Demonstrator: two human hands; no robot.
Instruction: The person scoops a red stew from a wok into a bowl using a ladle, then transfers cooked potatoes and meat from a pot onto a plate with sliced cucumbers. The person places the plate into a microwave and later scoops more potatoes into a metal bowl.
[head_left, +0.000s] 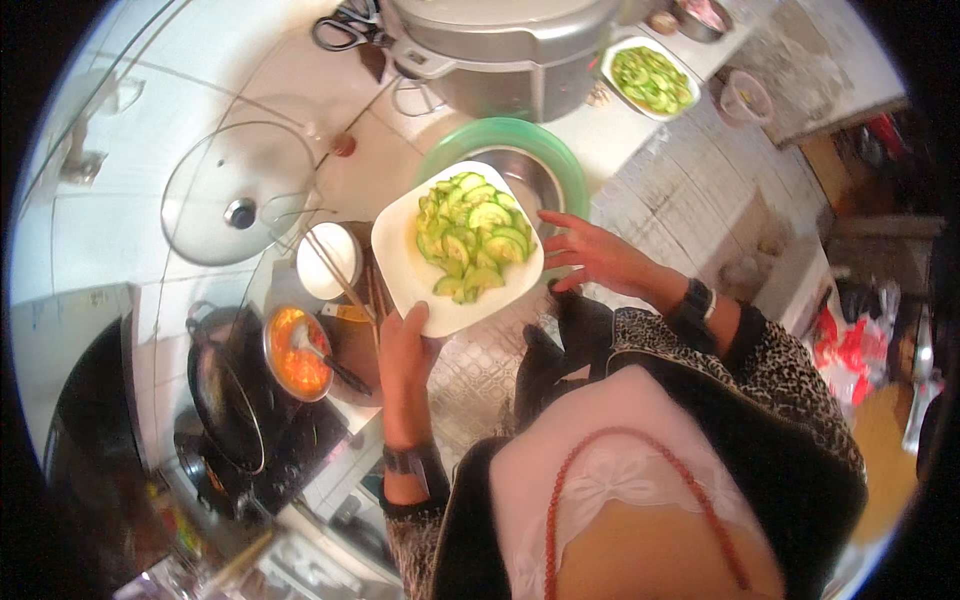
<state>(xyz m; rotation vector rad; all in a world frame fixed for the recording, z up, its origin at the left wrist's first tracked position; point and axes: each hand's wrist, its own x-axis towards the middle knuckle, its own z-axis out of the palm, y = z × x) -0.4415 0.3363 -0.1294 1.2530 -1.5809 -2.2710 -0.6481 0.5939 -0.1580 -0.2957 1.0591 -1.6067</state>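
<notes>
My left hand (405, 356) grips the near corner of a white square plate (401, 232), its thumb over the rim. Sliced green squash or cucumber (472, 236) is heaped on the plate, mostly towards its far and right side. At the plate's right edge is my right hand (596, 251), fingers spread and pointing at the rim; whether they touch it I cannot tell. Partly hidden beneath the plate are a green plastic basin (574, 161) and a metal bowl (529, 172) within it.
A pressure cooker (510, 67) stands behind the basin. Another plate of green slices (651, 79) is at its right. To the left are a glass lid (240, 187), a white bowl (328, 260) with chopsticks across it, a bowl of red-orange food (289, 345) with a ladle, and a black wok (221, 390).
</notes>
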